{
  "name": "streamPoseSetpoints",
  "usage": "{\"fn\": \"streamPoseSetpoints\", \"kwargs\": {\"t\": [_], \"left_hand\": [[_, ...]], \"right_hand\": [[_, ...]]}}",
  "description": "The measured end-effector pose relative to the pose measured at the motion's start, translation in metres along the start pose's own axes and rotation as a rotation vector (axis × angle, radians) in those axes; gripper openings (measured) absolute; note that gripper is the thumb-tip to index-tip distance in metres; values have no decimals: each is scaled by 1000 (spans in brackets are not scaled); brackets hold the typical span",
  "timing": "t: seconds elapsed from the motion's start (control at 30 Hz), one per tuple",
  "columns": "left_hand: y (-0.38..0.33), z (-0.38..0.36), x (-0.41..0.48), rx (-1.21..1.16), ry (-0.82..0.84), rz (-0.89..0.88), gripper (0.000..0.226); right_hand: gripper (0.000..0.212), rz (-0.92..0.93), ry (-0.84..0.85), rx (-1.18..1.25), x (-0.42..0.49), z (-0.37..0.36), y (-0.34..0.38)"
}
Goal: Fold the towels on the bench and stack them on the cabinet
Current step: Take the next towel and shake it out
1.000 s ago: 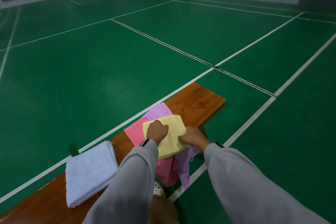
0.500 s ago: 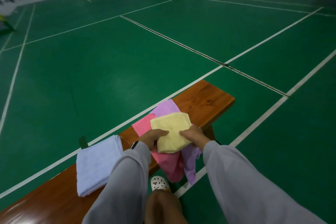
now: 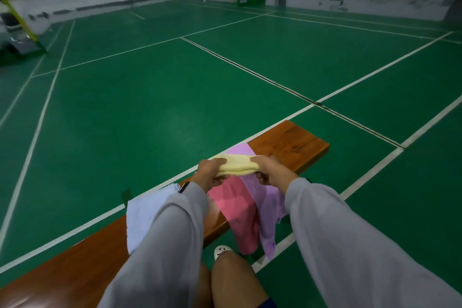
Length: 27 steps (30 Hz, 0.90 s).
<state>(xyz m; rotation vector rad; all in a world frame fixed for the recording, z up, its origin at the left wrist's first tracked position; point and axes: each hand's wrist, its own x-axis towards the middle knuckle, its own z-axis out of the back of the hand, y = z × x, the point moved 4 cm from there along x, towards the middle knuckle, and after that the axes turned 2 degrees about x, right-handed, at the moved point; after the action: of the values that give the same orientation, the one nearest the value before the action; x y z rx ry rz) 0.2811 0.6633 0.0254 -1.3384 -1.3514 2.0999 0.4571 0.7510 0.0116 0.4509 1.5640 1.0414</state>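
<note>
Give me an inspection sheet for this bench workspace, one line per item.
Surface: wooden bench with a glossy brown top.
Job's things: folded yellow towel, held above the bench. Pink towel and purple towel lie unfolded, draped over the near edge. Pale folded towel lies on the bench to the left. Cabinet not in view.
Clutter: nothing seen.
Grippers: left hand and right hand each grip one end of the yellow towel.
Cables: nothing seen.
Surroundings: green court floor with white lines; white shoe on the floor by the bench.
</note>
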Motion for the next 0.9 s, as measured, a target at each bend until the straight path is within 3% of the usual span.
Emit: {"fn": "streamPoseSetpoints", "kwargs": {"t": [0.13, 0.27, 0.43, 0.6, 0.73, 0.83, 0.9], "left_hand": [[-11, 28, -17, -59, -35, -20, 13], [-15, 70, -41, -39, -60, -14, 17], [13, 133, -73, 89, 51, 119, 25], [29, 193, -95, 35, 91, 174, 23], [24, 233, -93, -2, 13, 67, 19], [24, 257, -90, -32, -85, -44, 6], [40, 268, -84, -39, -124, -39, 12]], "right_hand": [[34, 35, 71, 0, -22, -22, 26], [28, 11, 110, -86, -39, -51, 36], [32, -97, 160, -231, -63, -98, 22], [39, -98, 239, -250, -87, -157, 27], [30, -46, 290, -198, -93, -204, 32], [8, 64, 279, -94, -88, -227, 37], [6, 94, 289, -101, -83, -235, 25]]}}
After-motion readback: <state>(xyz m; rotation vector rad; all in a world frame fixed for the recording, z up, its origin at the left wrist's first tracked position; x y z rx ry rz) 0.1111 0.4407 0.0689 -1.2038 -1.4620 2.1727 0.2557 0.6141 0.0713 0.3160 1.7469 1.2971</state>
